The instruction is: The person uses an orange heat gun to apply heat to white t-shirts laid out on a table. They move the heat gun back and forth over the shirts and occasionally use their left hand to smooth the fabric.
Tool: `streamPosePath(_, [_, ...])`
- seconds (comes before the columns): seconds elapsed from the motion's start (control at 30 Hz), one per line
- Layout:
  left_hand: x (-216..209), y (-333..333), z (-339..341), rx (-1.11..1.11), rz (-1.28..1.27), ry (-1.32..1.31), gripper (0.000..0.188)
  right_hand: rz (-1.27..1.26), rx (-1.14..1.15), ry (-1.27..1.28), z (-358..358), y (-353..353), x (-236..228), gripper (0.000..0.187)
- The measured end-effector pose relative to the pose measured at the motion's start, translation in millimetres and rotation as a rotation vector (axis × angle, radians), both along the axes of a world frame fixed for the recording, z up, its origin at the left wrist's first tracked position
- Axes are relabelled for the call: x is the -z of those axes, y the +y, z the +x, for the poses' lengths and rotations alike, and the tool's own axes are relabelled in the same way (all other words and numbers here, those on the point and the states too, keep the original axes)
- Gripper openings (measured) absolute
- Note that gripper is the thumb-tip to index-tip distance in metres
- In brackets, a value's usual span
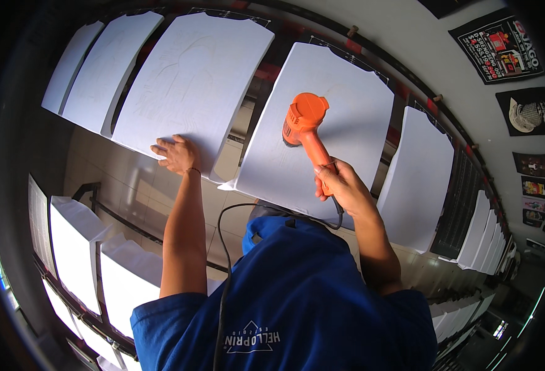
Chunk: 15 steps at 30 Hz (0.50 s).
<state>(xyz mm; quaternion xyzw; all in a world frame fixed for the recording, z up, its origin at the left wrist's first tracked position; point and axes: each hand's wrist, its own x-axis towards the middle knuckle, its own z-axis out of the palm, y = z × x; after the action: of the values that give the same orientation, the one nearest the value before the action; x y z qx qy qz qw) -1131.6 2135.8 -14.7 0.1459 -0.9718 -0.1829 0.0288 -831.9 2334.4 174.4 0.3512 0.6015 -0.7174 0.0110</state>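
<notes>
The right hand [340,185] is wrapped tight around the grip of an orange heat gun [304,123], whose nozzle points down at the middle white shirt board [340,105], while the left hand [176,154] lies open and flat, fingers spread, on the near edge of the neighbouring white board [192,80] to its left. A black cord [226,247] trails from the gun back over the blue shirt [297,297]. On the far right wall hang dark rectangular posters [501,46] with red, white and yellow prints, above more white boards [417,176] in a row.

We see orange heat gun [303,120], black cord [226,247]. White shirts [322,117] on boards, faint pale print on left one [192,86]. We note blue shirt [297,297], white logo. Black posters [501,49] on far-right wall.
</notes>
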Motion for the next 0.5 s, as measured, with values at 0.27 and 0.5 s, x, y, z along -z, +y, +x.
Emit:
streamPosePath(0.27, [0, 1, 1, 0.001, 0.002, -0.001, 0.063, -0.075, -0.003, -0.055, 26, -2, -9, 0.030])
streamPosePath(0.5, [5, -2, -1, 0.004, -0.029, 0.016, 0.064, -0.089, -0.032, -0.078, 44, 3, -14, 0.030])
